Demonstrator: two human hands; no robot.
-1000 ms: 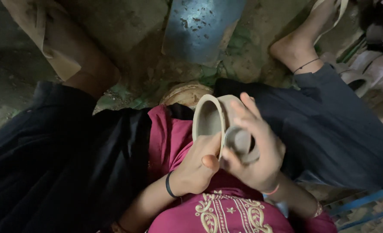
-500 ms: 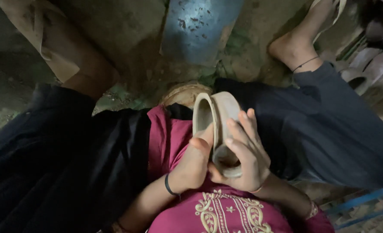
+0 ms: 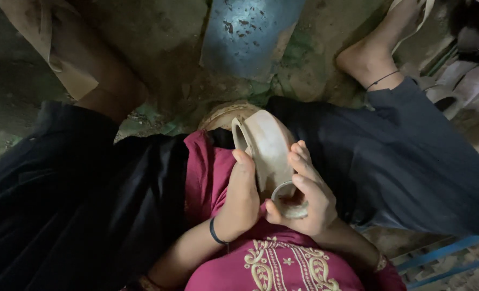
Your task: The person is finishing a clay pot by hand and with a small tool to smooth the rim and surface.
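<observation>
The floor is rough, dim earth [image 3: 169,64], mottled grey-brown with greenish stains and small crumbs of debris. A flat blue metal sheet [image 3: 247,35], speckled with dark spots, lies at the top. Blue metal rails [image 3: 444,256] cross the lower right corner. The light is weak and uneven.

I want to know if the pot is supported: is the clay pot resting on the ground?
No, the clay pot is held up over the lap between the left hand and right hand.

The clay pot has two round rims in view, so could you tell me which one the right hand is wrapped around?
The small rim nearest the camera: the right hand curls around it, while the left hand supports the clay pot beside the wide rim.
</observation>
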